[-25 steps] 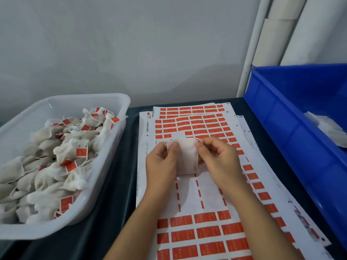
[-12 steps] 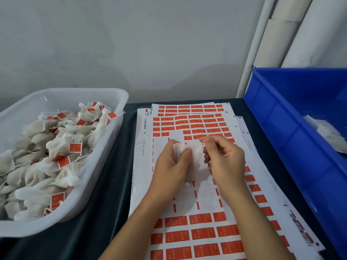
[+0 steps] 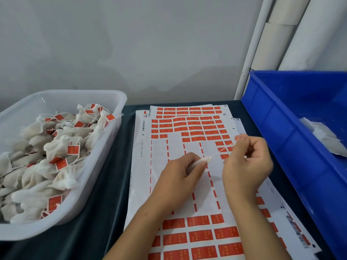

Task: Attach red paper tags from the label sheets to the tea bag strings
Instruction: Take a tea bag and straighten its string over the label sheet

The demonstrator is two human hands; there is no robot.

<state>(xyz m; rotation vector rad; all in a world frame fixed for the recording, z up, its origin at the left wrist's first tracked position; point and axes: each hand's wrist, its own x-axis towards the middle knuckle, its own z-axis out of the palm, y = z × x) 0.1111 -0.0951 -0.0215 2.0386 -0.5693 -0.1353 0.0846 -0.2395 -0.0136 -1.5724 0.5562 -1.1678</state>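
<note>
Left hand [image 3: 180, 173]: gripped a tea bag [image 3: 201, 161].
Right hand [image 3: 247, 162]: pinched its string [image 3: 226, 147] taut above the label sheets [image 3: 161, 184].

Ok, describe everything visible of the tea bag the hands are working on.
The small white gauzy fabric tea bag sits mostly hidden in the left hand, only a crumpled pointed end poking out toward the right. Its thin pale string runs taut up and right to the right hand's pinching fingertips. It is held above the white label sheet of red paper tags. No tag shows on it.
</note>
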